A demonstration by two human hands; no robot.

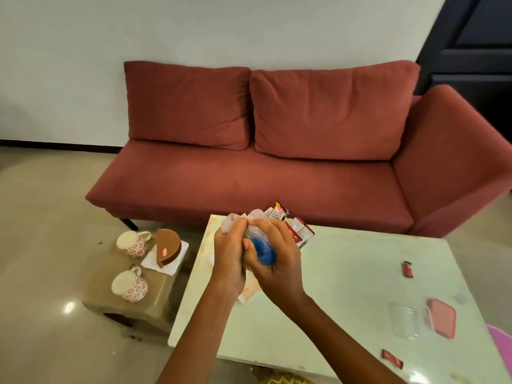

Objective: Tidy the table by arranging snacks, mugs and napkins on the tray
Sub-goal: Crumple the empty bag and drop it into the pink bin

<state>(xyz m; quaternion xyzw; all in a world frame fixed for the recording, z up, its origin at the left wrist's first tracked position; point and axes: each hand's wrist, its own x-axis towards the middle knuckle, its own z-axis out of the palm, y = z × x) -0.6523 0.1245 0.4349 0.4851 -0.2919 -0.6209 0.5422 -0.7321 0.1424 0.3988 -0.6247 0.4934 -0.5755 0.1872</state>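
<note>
Above the far left corner of the pale glass-topped counter [360, 273], a crumpled clear plastic bag [257, 216] is clutched by the left hand [228, 259] and right hand [278, 263], pressed together; red-and-white snack packets [300, 231] are seen just behind, at the far edge.

floral mugs [132, 243]: stool [155, 297] | snack packets [300, 231]: table's [346, 286] far edge | clear bag [256, 217]: held

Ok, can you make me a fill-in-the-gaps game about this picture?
1. The low stool holds ___ flowery mugs.
2. The sofa behind the table is coloured ___.
3. The left hand and right hand grip a clear bag with something ___ inside.

Missing words: two, red, blue.
</note>
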